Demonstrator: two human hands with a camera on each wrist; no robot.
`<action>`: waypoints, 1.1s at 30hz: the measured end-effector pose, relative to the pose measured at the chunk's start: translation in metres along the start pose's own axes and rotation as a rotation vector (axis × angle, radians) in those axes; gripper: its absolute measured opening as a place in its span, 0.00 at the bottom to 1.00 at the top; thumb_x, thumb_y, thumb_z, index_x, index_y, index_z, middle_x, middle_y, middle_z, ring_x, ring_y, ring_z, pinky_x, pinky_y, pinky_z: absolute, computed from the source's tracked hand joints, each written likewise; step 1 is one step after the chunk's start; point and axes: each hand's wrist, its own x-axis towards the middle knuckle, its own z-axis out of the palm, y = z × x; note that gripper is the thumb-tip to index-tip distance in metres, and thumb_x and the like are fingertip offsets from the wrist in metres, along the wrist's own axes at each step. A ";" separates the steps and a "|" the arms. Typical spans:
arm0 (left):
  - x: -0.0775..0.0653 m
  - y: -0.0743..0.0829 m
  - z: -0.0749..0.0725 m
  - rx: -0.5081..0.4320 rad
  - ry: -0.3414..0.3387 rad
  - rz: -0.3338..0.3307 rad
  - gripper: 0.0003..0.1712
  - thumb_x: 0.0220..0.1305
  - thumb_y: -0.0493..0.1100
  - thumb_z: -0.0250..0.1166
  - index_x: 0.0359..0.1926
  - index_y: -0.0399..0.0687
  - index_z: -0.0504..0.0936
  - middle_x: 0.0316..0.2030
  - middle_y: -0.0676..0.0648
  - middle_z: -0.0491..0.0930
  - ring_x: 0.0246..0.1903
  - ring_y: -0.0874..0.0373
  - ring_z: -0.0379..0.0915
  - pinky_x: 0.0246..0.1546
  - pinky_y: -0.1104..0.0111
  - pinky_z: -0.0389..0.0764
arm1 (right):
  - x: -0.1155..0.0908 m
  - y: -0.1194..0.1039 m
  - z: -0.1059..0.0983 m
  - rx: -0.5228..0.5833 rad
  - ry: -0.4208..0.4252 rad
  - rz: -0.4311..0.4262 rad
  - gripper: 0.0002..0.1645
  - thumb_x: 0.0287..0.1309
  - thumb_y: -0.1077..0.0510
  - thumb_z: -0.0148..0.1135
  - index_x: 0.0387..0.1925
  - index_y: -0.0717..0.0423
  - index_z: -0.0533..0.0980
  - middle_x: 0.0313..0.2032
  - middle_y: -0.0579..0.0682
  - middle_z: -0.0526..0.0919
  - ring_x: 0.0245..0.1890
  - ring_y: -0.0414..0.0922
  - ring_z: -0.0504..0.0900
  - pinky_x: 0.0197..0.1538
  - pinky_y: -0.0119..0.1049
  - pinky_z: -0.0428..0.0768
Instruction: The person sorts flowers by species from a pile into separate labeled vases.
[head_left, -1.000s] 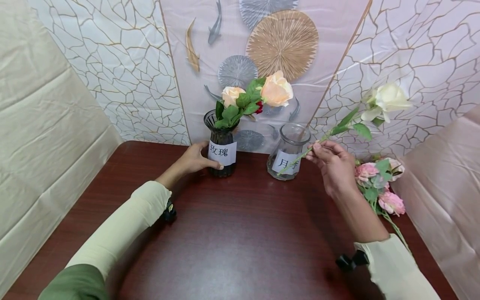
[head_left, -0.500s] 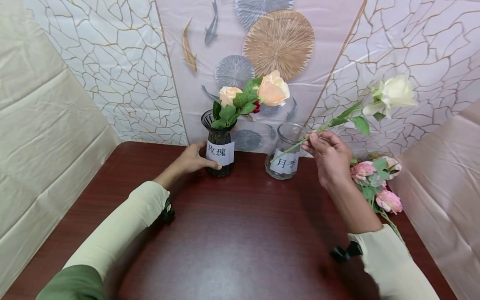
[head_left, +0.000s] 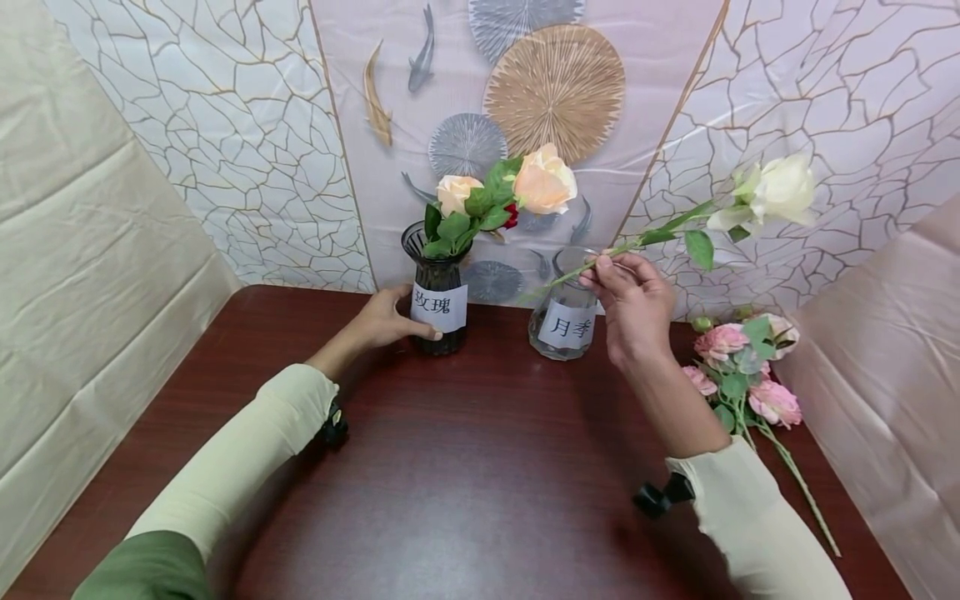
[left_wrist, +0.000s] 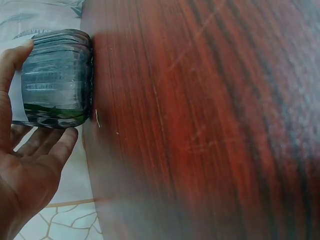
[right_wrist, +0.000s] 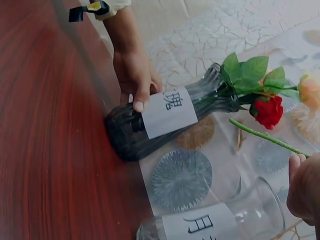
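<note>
My left hand [head_left: 390, 318] grips the dark ribbed glass vase [head_left: 438, 273] low on its side, thumb over its paper label. Peach roses [head_left: 545, 182] and a red rose [right_wrist: 267, 111] stand in this vase. In the left wrist view the fingers [left_wrist: 64, 145] lie along the vase's far side. My right hand [head_left: 637, 308] pinches the stem of a white rose [head_left: 782, 188] between thumb and fingertips. The bloom points up right; the bare stem end [right_wrist: 245, 127] points left, beside the dark vase's mouth in the right wrist view. The clear glass vase [head_left: 540, 332] stands below the stem.
Pink flowers [head_left: 774, 403] on green stems lie at the table's right side. A patterned backdrop [head_left: 262, 150] hangs behind the brown table [head_left: 450, 483]. Both vases stand near the table's back edge, each with a paper label in Chinese characters.
My right hand has moved left with the white rose. Its stem end has risen from before the clear vase's label and shifted toward the dark vase. The left hand keeps its grip.
</note>
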 end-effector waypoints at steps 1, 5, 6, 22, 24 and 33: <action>0.000 0.000 0.000 0.002 0.002 0.001 0.56 0.54 0.53 0.89 0.79 0.39 0.75 0.68 0.37 0.86 0.73 0.40 0.77 0.81 0.45 0.73 | -0.001 0.001 0.002 -0.004 -0.001 -0.004 0.11 0.75 0.75 0.65 0.36 0.59 0.81 0.35 0.53 0.94 0.34 0.44 0.93 0.46 0.35 0.94; 0.001 -0.002 0.001 0.003 0.009 0.004 0.55 0.53 0.53 0.90 0.77 0.40 0.77 0.67 0.37 0.87 0.72 0.41 0.79 0.80 0.45 0.75 | -0.004 0.007 0.011 -0.018 -0.015 -0.024 0.12 0.75 0.75 0.65 0.36 0.58 0.82 0.35 0.52 0.94 0.35 0.43 0.94 0.46 0.36 0.94; 0.001 -0.002 0.001 -0.001 0.010 0.005 0.54 0.53 0.53 0.90 0.77 0.40 0.77 0.66 0.37 0.88 0.71 0.41 0.79 0.79 0.45 0.75 | -0.005 0.009 0.013 -0.018 -0.019 -0.026 0.13 0.75 0.75 0.65 0.36 0.58 0.82 0.35 0.51 0.94 0.35 0.43 0.94 0.47 0.36 0.94; -0.001 -0.001 0.001 -0.017 0.009 0.012 0.52 0.54 0.51 0.90 0.76 0.41 0.79 0.64 0.38 0.89 0.69 0.42 0.81 0.78 0.46 0.77 | -0.006 0.028 0.046 0.052 0.014 -0.072 0.13 0.75 0.75 0.66 0.34 0.57 0.82 0.34 0.51 0.95 0.34 0.45 0.96 0.48 0.38 0.95; 0.000 -0.002 0.002 -0.016 0.008 0.012 0.53 0.54 0.52 0.90 0.76 0.41 0.78 0.65 0.38 0.89 0.70 0.42 0.81 0.78 0.46 0.77 | -0.006 0.030 0.050 0.066 0.016 -0.077 0.13 0.75 0.74 0.66 0.34 0.57 0.82 0.34 0.51 0.95 0.33 0.44 0.96 0.47 0.37 0.95; 0.000 -0.001 0.002 -0.021 0.012 0.020 0.51 0.53 0.51 0.90 0.75 0.42 0.80 0.64 0.39 0.89 0.69 0.42 0.81 0.77 0.46 0.78 | -0.012 0.042 0.066 0.102 0.008 -0.066 0.14 0.76 0.74 0.65 0.34 0.56 0.82 0.33 0.50 0.95 0.33 0.44 0.95 0.50 0.39 0.95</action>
